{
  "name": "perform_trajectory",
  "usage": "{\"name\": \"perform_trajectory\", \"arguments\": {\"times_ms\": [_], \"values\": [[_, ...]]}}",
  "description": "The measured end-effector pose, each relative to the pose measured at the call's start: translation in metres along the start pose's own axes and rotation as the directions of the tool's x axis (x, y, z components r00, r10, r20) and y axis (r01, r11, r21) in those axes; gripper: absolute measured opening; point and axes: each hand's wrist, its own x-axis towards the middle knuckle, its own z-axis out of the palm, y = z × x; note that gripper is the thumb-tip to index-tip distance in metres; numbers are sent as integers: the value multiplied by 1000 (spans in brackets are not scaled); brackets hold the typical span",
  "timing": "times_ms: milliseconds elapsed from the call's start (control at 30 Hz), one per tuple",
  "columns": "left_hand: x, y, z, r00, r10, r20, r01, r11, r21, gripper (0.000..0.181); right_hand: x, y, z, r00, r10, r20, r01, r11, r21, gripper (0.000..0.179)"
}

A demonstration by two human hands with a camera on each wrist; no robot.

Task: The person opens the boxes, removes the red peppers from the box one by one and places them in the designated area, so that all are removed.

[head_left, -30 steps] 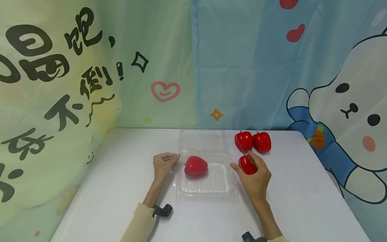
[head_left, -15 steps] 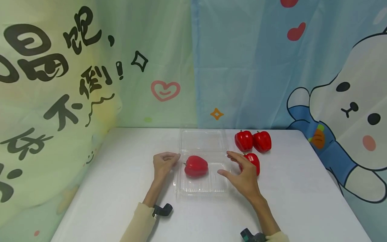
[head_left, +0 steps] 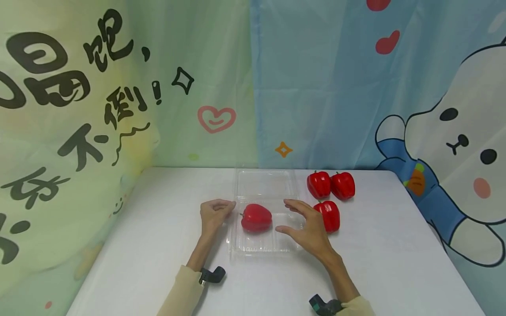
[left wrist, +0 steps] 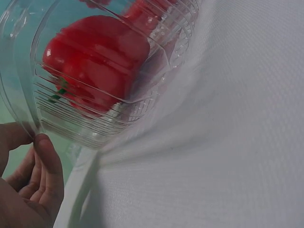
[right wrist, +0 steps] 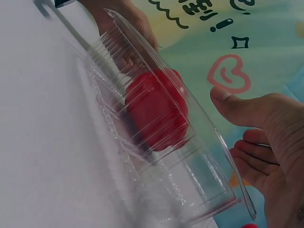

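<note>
A clear hinged plastic box point(head_left: 272, 246) lies spread on the table, its lid point(head_left: 264, 183) folded back toward the rear. One red bell pepper point(head_left: 256, 218) lies on its side in the box's left half, stem to the left. My left hand point(head_left: 215, 215) pinches the box's left rim between thumb and index finger, as the rim point(left wrist: 29, 128) in the left wrist view shows. Over the right part of the box hovers my right hand point(head_left: 311, 229), thumb and fingers spread apart and holding nothing. Just behind it sits another red bell pepper point(head_left: 331, 217), partly covered by the hand.
Two more red bell peppers point(head_left: 318, 184) stand side by side at the table's back right, beyond the box. The white table point(head_left: 170, 193) meets a printed curtain point(head_left: 316, 87) at its rear edge. Each wrist wears a dark camera point(head_left: 212, 274).
My right hand has moved left from around the near right pepper to above the box, leaving that pepper on the table. My left hand stays at the rim.
</note>
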Motion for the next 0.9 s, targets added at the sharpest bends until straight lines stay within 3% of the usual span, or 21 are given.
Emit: {"name": "perform_trajectory", "arguments": {"times_ms": [900], "values": [[3, -2, -1, 1000, 21, 17, -21, 999, -37, 16, 15, -10, 19, 987, 39, 155, -34, 999, -37, 81]]}}
